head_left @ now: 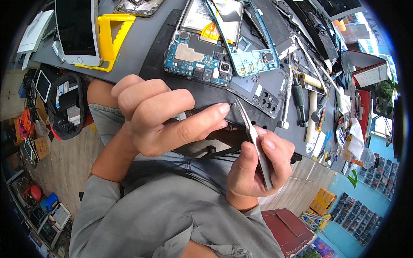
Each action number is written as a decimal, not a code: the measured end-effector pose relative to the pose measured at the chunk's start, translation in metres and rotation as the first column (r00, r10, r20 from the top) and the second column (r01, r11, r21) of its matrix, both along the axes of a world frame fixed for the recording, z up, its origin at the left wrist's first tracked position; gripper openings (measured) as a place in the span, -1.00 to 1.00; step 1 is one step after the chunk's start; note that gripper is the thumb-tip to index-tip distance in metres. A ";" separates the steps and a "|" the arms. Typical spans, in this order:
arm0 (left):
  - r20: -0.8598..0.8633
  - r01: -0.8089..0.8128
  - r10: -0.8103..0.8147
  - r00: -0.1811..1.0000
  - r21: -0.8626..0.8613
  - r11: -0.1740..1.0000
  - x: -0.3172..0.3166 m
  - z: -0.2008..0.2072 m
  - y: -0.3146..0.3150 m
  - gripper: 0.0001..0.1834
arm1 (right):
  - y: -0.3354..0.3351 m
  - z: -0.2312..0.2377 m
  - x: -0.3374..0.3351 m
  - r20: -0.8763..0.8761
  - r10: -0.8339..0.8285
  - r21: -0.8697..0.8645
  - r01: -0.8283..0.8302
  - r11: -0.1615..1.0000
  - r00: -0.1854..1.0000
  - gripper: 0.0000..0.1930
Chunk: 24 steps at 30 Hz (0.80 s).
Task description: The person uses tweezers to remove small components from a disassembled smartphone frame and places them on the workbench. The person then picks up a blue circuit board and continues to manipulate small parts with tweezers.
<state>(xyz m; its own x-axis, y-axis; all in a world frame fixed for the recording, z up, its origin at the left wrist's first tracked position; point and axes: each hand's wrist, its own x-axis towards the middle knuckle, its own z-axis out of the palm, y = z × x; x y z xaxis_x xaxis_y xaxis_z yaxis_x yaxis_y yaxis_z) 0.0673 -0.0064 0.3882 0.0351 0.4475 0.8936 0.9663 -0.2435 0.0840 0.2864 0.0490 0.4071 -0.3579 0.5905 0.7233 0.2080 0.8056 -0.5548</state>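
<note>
My right hand [264,161] grips a pair of metal tweezers [254,136], points up and away from me. Close to those points, a tiny dark part [232,104] shows at the fingertip of my left hand [165,116]. That hand is closed, index finger and thumb brought together; whatever sits between them is too small to name. Beyond my hands lies an opened phone [191,51], its blue circuit board, cameras and battery exposed. A light-blue phone mid-frame [254,63] leans across its right side. Below that frame, a dark back cover [269,101] with camera holes rests on the mat.
At the left, a white phone [79,36] leans on a yellow stand [114,41]. Screwdrivers [298,96], brushes and other hand tools crowd the bench's right side. A bin bag [71,103] stands beside the bench, and a dark red case [286,232] is at lower right.
</note>
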 end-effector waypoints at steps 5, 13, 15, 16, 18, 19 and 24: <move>0.002 0.007 -0.007 1.000 0.007 1.000 0.000 0.000 0.001 -0.76 | 0.000 0.001 0.003 0.012 0.000 0.001 0.000 1.000 1.000 -0.49; 0.006 0.022 -0.022 1.000 0.003 1.000 -0.001 0.001 0.000 -0.77 | 0.000 0.001 0.003 0.034 -0.015 0.023 0.014 1.000 0.999 -0.49; 0.005 0.026 -0.026 1.000 0.007 1.000 -0.001 0.001 0.000 -0.77 | 0.000 0.001 0.002 0.032 -0.016 0.025 0.016 1.000 0.999 -0.49; 0.007 0.027 -0.027 1.000 0.006 1.000 -0.001 0.001 0.000 -0.77 | 0.000 0.001 0.002 0.032 -0.016 0.025 0.015 1.000 0.999 -0.49; 0.013 0.027 -0.027 1.000 0.001 1.000 -0.001 0.001 -0.001 -0.77 | 0.001 0.001 0.002 0.033 -0.014 0.027 0.013 1.000 0.999 -0.49; 0.015 0.030 -0.030 0.999 -0.004 1.000 -0.001 0.001 -0.001 -0.77 | 0.001 0.001 0.002 0.032 -0.015 0.028 0.014 1.000 0.999 -0.49; 0.018 0.032 -0.032 0.999 -0.020 0.999 -0.001 0.003 -0.002 -0.75 | 0.001 0.001 0.003 0.028 -0.015 0.024 0.015 1.000 0.999 -0.50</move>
<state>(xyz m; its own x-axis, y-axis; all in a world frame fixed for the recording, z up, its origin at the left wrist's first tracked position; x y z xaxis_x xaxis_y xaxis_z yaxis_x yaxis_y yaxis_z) 0.0667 -0.0088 0.3907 0.0344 0.4646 0.8848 0.9563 -0.2725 0.1059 0.2892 0.0498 0.4079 -0.3698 0.5784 0.7271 0.2356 0.8154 -0.5288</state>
